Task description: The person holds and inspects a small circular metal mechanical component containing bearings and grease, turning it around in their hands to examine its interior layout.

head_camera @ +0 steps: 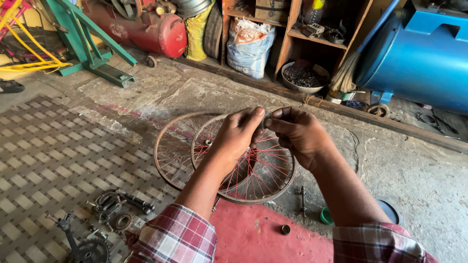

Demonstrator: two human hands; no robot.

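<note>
My left hand [237, 136] and my right hand [298, 134] meet in front of me, fingertips pinched together on a small dark metal part [266, 120]; its shape is mostly hidden by my fingers. Below my hands two bicycle wheel rims with red spokes [168, 151] lie overlapping on the concrete floor. My sleeves are red plaid.
Bike parts lie on a patterned mat at lower left: a pedal crank [78, 246], a ring [123, 222], a bracket [109, 203]. An axle bolt [302, 199], a small cup [285, 229] and a green lid [325, 216] lie nearby. A red tank [156, 31], a blue drum [419, 53] and shelves stand behind.
</note>
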